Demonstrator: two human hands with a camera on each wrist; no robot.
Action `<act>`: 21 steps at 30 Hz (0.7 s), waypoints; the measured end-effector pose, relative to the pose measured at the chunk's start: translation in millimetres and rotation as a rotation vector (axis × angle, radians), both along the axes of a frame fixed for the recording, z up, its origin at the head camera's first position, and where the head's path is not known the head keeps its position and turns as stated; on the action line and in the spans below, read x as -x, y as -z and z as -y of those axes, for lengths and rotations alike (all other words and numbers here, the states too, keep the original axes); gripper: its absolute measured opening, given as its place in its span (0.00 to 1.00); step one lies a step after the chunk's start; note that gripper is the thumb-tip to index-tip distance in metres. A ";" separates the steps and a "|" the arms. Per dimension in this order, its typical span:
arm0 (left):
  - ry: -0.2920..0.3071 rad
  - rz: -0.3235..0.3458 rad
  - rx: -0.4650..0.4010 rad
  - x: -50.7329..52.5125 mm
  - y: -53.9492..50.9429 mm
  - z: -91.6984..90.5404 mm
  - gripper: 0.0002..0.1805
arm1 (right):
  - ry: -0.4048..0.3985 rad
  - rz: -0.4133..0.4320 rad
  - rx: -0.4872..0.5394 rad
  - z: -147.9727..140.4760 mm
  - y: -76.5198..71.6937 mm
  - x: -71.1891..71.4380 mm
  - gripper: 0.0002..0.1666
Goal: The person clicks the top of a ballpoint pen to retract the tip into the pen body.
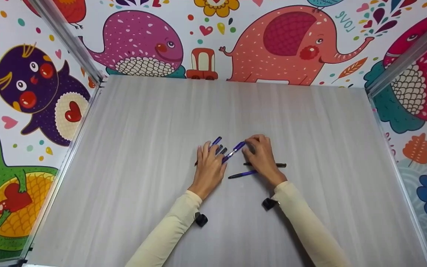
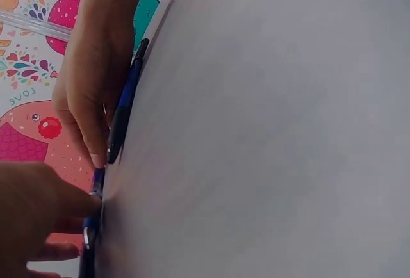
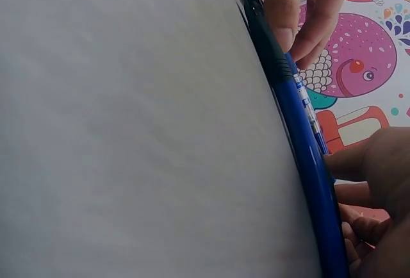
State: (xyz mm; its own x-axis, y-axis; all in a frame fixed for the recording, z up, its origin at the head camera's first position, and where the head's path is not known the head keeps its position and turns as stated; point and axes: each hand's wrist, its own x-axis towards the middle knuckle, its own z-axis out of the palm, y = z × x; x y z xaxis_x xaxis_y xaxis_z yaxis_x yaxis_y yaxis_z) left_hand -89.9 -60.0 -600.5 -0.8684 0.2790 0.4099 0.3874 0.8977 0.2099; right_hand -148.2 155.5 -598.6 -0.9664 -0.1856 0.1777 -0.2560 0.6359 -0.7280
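A: Step?

B: Pen-gathering, I'd say. Blue pen (image 1: 234, 150) spans both hands above the table (image 1: 143, 122); right hand (image 1: 261, 155) pinches its far end.

A: Left hand (image 1: 209, 167)?

B: At its near end, over other pens (image 1: 217, 140); gripping or just touching, can't tell.

A: Next?

B: Probably settle it there, then collect the black pen (image 1: 281, 165) and blue-black pen (image 1: 240, 174).
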 end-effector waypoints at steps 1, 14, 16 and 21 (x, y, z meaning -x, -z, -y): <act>-0.001 0.003 -0.006 0.9 0.1 -0.4 0.11 | -0.005 -0.004 -0.004 -0.2 -0.1 0.1 0.18; 0.020 -0.003 -0.104 6.2 -1.8 -3.9 0.08 | 0.002 -0.021 0.044 -4.2 -3.0 -4.0 0.16; 0.029 -0.020 -0.127 6.5 -2.1 -4.3 0.08 | 0.001 -0.026 0.043 -4.5 -3.2 -4.4 0.16; 0.059 -0.058 -0.218 5.5 -2.9 -6.2 0.06 | -0.004 -0.007 0.114 -7.0 -7.6 -7.6 0.15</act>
State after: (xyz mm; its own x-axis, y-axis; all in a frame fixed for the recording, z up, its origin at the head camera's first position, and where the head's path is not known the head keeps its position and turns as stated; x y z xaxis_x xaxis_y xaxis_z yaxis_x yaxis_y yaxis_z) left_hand -95.5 -53.9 -597.6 -0.8266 0.2284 0.5145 0.4552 0.8087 0.3725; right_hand -140.6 162.5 -590.9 -0.9644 -0.1672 0.2050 -0.2638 0.5479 -0.7939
